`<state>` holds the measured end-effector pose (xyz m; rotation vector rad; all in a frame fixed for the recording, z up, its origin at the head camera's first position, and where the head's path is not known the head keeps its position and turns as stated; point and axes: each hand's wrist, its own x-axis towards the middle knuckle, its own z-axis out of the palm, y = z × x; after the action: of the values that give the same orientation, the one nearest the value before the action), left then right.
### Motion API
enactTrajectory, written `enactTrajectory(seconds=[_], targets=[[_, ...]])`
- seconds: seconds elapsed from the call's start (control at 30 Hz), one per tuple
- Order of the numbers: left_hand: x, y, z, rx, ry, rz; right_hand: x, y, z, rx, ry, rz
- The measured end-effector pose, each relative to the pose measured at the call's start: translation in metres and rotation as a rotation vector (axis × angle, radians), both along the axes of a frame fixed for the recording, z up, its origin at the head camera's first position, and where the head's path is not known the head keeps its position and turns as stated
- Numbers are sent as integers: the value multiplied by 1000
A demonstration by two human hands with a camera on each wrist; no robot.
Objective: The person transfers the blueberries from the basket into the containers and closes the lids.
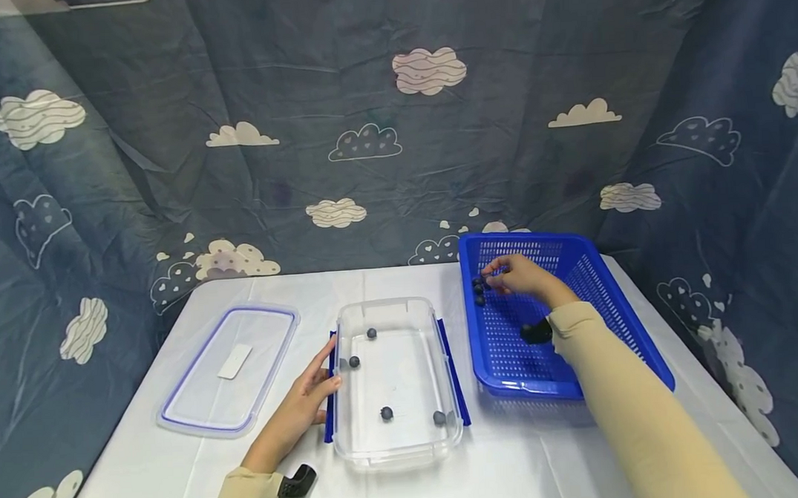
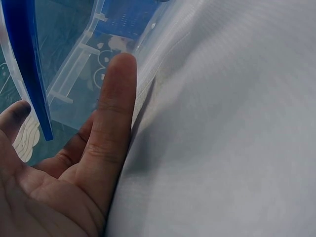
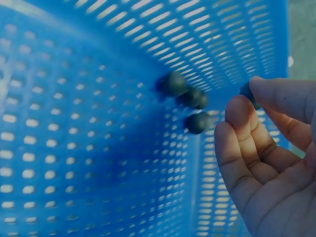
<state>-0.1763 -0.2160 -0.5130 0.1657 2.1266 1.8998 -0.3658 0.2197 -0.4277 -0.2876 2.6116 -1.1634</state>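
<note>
Inside the blue plastic basket [image 1: 505, 388], my right hand [image 1: 522, 279] pinches a blueberry [image 3: 251, 94] between thumb and finger. Just beside it, several more blueberries [image 3: 196, 123] lie near a corner of the basket. My left hand [image 1: 302, 402] rests along the left side of a clear plastic food container [image 1: 394, 454], its fingers mostly straight by the blue side latch [image 2: 29, 64]. Several blueberries [image 1: 387, 413] lie spread over the container's floor. The container stands lidless, with both blue latches hanging at its sides.
A clear lid [image 1: 200, 369] with a purple-blue seal and a white label lies flat on the left of the white-covered table [image 1: 508, 460]. Dark cloud-patterned curtain [image 1: 371, 228] hangs behind and along both sides. The basket stands at the right, close to the back curtain.
</note>
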Motion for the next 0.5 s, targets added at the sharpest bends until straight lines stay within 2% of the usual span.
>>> enactTrajectory(seconds=[0.2, 0.5], targets=[[0, 0, 1, 5, 4, -1, 3, -9, 17, 8, 2, 9], [0, 0, -1, 17, 5, -12, 10, -30, 32, -5, 38, 48]])
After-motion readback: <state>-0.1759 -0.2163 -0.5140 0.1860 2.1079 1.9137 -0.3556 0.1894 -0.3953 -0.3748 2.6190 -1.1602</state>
